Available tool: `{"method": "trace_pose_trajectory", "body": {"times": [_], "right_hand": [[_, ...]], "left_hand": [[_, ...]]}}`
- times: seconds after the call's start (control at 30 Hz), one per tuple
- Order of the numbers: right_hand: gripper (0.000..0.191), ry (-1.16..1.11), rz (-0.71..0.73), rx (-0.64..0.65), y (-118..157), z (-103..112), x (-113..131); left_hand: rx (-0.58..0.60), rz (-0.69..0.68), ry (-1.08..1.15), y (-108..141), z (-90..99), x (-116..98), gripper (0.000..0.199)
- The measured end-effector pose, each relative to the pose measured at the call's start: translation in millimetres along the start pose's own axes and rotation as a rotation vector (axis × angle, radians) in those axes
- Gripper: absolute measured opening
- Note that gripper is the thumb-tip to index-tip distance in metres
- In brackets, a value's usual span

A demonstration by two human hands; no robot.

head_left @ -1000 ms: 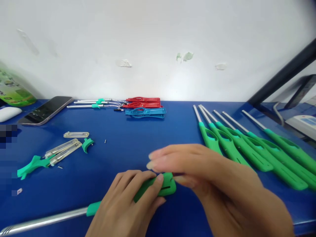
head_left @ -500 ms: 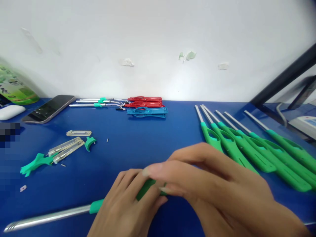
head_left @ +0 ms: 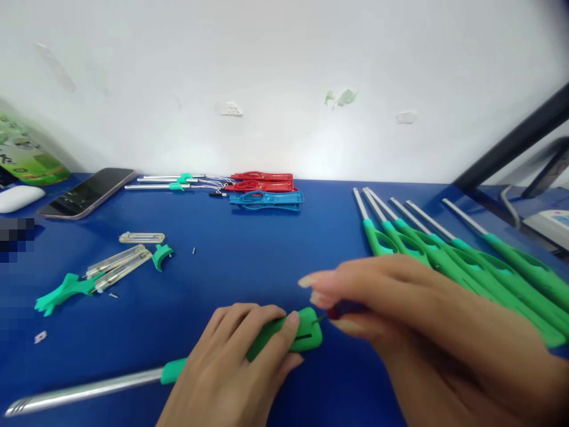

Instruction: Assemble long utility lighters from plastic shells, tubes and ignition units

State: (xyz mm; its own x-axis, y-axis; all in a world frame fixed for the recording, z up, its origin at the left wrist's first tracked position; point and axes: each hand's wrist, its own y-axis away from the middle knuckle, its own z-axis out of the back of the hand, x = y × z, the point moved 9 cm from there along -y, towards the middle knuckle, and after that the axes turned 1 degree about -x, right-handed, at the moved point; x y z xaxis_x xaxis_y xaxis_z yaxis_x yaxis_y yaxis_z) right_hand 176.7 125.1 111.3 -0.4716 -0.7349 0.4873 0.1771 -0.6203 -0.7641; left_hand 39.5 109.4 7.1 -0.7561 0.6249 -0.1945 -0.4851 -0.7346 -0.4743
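A green lighter (head_left: 310,330) with a long metal tube lies on the blue table near its front, the tube pointing left. My left hand (head_left: 242,362) is wrapped over its green handle and covers the middle. In my right hand (head_left: 377,308) is a small screwdriver (head_left: 333,312) with a red part showing; most of it is hidden by the fingers. Its thin shaft reaches to the handle's right end, at a small hole. Whether the tip is inside the hole is too small to tell.
Several green lighters (head_left: 466,261) lie at the right. Red holders (head_left: 262,177), a blue holder (head_left: 267,200) and metal tubes lie by the wall. At left are a phone (head_left: 89,193), clear tanks (head_left: 122,273), green pieces (head_left: 66,292) and small screws (head_left: 194,251).
My right hand has moved right, away from my left fingers, uncovering the handle's end and the screwdriver. My left hand keeps its hold on the lighter.
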Motion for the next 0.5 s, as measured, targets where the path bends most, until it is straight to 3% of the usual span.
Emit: {"method": "trace_pose_trajectory", "body": {"times": [0.1,0.23,0.37,0.5], "right_hand": [[0.020,0.042,-0.118,0.041,7,1,-21],[0.009,0.094,-0.103,0.031,9,8,-22],[0.029,-0.048,-0.088,0.103,4,2,-13],[0.033,-0.129,-0.160,0.082,2,0,-13]], "left_hand": [[0.019,0.001,0.012,0,-1.0,2,0.029],[0.015,-0.005,0.020,-2,0.8,2,0.030],[0.023,0.014,0.026,0,-2.2,3,0.029],[0.042,0.013,0.020,0,-4.6,2,0.029]]}}
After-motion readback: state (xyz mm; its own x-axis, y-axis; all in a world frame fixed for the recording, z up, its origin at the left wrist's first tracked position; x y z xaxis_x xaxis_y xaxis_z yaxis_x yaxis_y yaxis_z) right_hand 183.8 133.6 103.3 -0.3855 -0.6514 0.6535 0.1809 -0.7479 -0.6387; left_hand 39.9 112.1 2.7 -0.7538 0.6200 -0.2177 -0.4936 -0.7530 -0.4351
